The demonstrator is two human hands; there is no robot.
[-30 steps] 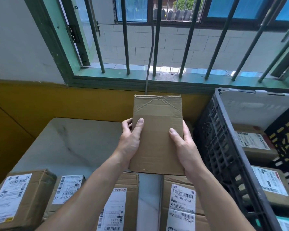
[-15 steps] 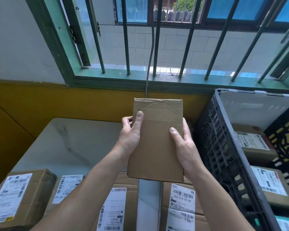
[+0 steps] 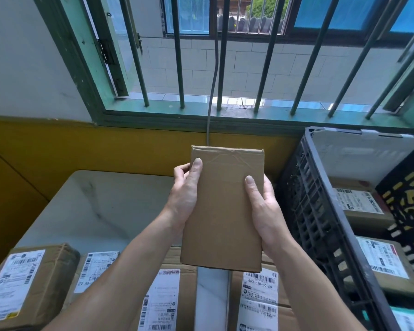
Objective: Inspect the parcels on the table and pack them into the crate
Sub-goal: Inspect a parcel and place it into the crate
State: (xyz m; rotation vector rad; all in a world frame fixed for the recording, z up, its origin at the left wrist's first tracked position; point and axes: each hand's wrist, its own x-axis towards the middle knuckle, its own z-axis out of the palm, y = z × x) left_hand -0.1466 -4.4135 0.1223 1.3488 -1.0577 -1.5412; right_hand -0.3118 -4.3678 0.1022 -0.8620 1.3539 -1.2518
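Crate [image 3: 316,211]: labelled parcels [image 3: 359,204] inside | left hand [image 3: 184,199], right hand [image 3: 265,211]: fingers clamped on plain box [image 3: 225,211]

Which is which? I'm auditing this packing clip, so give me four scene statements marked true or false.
1. The left hand and right hand both hold the box. True.
2. The crate stands right of the table. True.
3. The crate is empty. False: labelled parcels lie inside it.
4. The box's near face carries a label. False: it is plain cardboard.
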